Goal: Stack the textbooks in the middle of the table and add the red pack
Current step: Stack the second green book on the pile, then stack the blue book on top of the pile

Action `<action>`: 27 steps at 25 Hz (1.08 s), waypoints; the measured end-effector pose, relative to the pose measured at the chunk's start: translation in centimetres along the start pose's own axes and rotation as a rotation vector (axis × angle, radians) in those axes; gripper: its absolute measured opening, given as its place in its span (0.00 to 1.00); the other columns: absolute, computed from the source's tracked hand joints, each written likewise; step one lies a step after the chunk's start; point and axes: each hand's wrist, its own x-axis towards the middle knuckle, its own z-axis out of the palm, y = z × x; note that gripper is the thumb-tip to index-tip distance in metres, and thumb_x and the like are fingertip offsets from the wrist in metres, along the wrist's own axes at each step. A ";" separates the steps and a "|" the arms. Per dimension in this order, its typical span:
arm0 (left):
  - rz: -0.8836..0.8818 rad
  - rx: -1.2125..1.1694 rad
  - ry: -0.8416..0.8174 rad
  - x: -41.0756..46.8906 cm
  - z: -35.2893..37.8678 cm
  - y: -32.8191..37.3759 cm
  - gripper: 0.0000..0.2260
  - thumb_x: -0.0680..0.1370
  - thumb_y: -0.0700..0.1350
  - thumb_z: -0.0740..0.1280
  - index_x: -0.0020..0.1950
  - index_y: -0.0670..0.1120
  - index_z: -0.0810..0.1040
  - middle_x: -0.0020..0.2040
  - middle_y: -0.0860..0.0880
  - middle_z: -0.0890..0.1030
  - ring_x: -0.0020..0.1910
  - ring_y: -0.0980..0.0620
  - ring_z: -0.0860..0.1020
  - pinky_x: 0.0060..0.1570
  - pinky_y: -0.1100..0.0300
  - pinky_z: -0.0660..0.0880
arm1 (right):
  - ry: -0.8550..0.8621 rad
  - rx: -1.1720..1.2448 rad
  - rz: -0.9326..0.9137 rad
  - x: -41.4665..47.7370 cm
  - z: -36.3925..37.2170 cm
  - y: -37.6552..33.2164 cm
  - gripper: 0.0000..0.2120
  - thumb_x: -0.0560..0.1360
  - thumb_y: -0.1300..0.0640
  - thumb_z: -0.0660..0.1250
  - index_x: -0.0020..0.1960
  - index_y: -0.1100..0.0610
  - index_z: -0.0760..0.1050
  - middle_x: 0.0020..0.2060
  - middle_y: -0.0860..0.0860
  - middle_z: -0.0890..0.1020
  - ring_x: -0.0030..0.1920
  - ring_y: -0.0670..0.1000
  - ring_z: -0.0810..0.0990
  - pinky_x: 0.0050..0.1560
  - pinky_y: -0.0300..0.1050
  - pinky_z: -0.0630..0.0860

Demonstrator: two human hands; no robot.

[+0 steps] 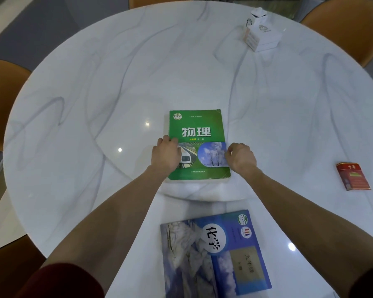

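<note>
A green textbook (197, 125) lies flat near the middle of the round white marble table (95, 93). My left hand (166, 154) rests on the book's left edge, fingers over the cover. My right hand (241, 157) touches the book's right edge with curled fingers. A blue textbook (215, 257) lies flat near the table's front edge, between my forearms, with neither hand on it. The red pack (352, 176) lies alone at the right side of the table.
A white tissue box (261, 31) stands at the far right of the table. Orange-brown chairs (2, 100) surround the table, another chair (349, 29) at the back right.
</note>
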 end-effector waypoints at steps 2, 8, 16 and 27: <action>0.064 0.006 -0.020 -0.8 -0.1 0.5 0.14 0.80 0.44 0.58 0.64 0.41 0.73 0.60 0.40 0.75 0.60 0.41 0.73 0.54 0.48 0.73 | 0.011 -0.088 -0.041 -1.1 0.1 0.3 0.16 0.79 0.55 0.57 0.58 0.62 0.76 0.56 0.61 0.78 0.57 0.61 0.77 0.55 0.51 0.74; 0.247 0.060 -0.015 -3.6 -0.1 2.4 0.16 0.80 0.46 0.57 0.65 0.42 0.74 0.64 0.41 0.75 0.62 0.41 0.73 0.57 0.48 0.72 | 0.059 -0.233 -0.114 -4.6 0.1 1.4 0.15 0.79 0.57 0.55 0.60 0.62 0.74 0.57 0.60 0.76 0.59 0.60 0.75 0.57 0.51 0.72; 0.438 0.199 -0.084 -8.1 0.5 4.9 0.15 0.80 0.47 0.57 0.63 0.42 0.73 0.61 0.42 0.75 0.62 0.42 0.72 0.56 0.49 0.72 | 0.114 -0.252 -0.116 -10.3 1.1 4.4 0.15 0.78 0.58 0.56 0.60 0.61 0.74 0.56 0.58 0.77 0.57 0.59 0.75 0.53 0.49 0.72; 0.490 0.310 -0.167 -14.5 2.9 7.0 0.16 0.81 0.48 0.56 0.65 0.43 0.72 0.62 0.43 0.74 0.62 0.43 0.71 0.57 0.50 0.70 | 0.028 -0.174 -0.049 -18.2 4.0 8.9 0.13 0.78 0.59 0.55 0.59 0.60 0.74 0.56 0.57 0.77 0.57 0.58 0.74 0.55 0.50 0.71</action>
